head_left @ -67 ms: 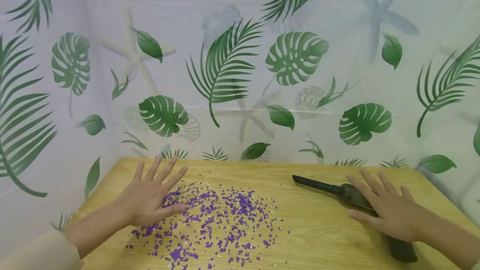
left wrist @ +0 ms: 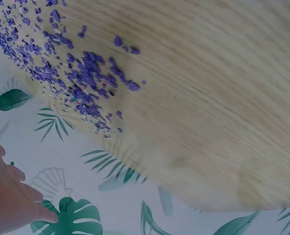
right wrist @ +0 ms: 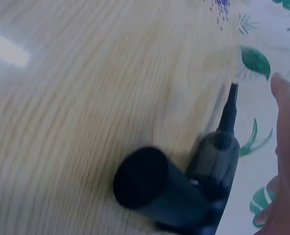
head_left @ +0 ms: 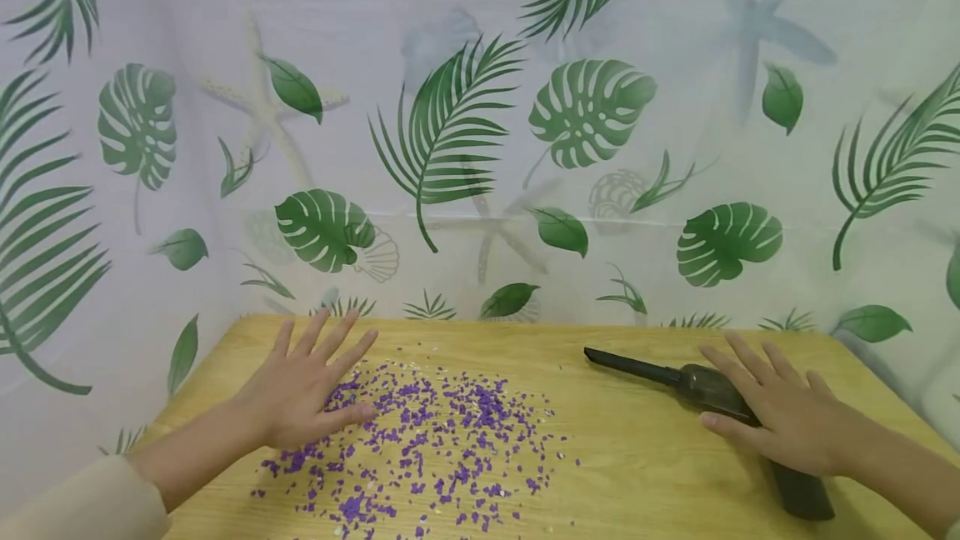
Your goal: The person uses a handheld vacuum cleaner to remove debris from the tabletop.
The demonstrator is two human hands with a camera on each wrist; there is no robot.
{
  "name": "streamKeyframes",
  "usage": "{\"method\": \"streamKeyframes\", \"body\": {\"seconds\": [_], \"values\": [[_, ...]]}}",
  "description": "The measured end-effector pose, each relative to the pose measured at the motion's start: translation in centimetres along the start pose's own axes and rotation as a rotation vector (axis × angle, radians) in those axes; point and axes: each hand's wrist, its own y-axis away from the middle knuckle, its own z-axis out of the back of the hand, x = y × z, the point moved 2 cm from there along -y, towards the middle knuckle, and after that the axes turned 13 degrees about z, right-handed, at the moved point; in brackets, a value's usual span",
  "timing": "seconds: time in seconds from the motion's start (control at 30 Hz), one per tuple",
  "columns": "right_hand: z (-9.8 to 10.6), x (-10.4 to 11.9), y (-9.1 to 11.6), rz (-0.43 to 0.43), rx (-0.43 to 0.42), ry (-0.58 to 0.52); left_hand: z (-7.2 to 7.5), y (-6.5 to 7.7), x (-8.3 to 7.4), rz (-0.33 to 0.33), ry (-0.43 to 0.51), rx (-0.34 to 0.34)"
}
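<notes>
Palm down with fingers spread, my left hand (head_left: 300, 390) hovers over the left edge of a wide scatter of small purple bits (head_left: 487, 411). Some pale specks lie among the bits. On the right, a black handheld vacuum cleaner (head_left: 705, 388) lies on the table, its long narrow nozzle (head_left: 630, 367) pointing back and left. My right hand (head_left: 787, 415), fingers also spread, is held above the vacuum and hides its middle. The right wrist view shows the vacuum's thick round handle end (right wrist: 142, 178) apart from that hand. Neither hand holds anything.
The wooden table (head_left: 637, 465) bears the bits on its left half and the vacuum on its right. A white cloth (head_left: 465, 15) printed with green leaves and starfish hangs behind the table and along both sides.
My right hand has shifted very slightly to the right and farther back over the vacuum. The left hand has barely moved; the vacuum and bits lie as before.
</notes>
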Motion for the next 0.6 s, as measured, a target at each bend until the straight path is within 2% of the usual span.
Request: {"method": "streamKeyframes", "body": {"seconds": [0.2, 0.27, 0.43, 0.53, 0.6], "values": [[0.3, -2.8, 0.1, -0.042, 0.026, -0.016, 0.2, -1.4, -1.7, -0.040, 0.038, 0.016], [0.3, -3.7, 0.2, -0.081, 0.048, -0.032, 0.1, -1.9, -2.4, -0.055, 0.052, 0.020], [0.2, -5.9, 0.8, -0.159, 0.058, -0.127, 0.0, -3.1, -4.3, -0.079, 0.082, 0.059], [-0.1, -6.9, 1.3, -0.239, 0.091, -0.205, -0.1, -3.8, -5.5, -0.080, 0.092, 0.108], [-0.2, -7.4, 1.7, -0.329, 0.142, -0.266, -0.3, -4.2, -6.3, -0.078, 0.090, 0.135]]}}
